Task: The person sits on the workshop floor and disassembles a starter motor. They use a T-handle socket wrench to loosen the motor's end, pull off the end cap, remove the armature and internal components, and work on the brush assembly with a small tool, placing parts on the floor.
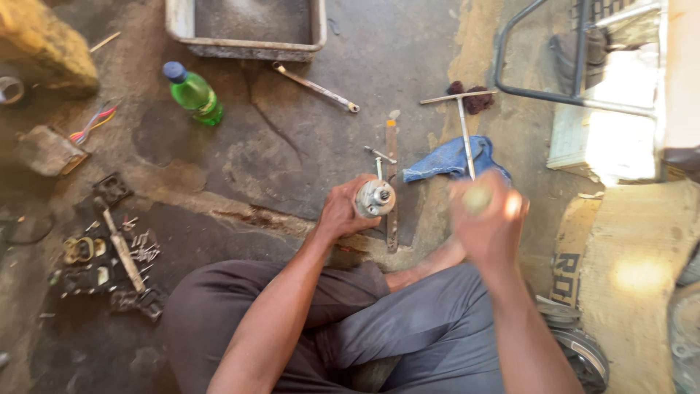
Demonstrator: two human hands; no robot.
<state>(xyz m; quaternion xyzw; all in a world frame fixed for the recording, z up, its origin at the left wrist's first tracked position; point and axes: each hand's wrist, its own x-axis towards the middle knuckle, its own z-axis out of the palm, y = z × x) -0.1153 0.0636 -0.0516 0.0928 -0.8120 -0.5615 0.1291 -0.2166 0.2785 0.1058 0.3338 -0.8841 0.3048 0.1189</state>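
My left hand (341, 211) grips a round metal part (375, 198) with a small shaft at its centre, held up over the oily floor in front of my knees. My right hand (487, 219) is raised to the right of it and blurred with motion; a small pale object (477, 197) seems to sit in its fingers, too blurred to name. A flat metal bar (391, 157) lies on the floor just behind the part.
A T-handled wrench (464, 124) rests on a blue rag (445, 162). A spanner (315, 87) and grey tray (246, 45) lie farther back, a green bottle (194, 93) at left. Hammer (120, 244), screws and black parts sit at left; sacking (634, 277) at right.
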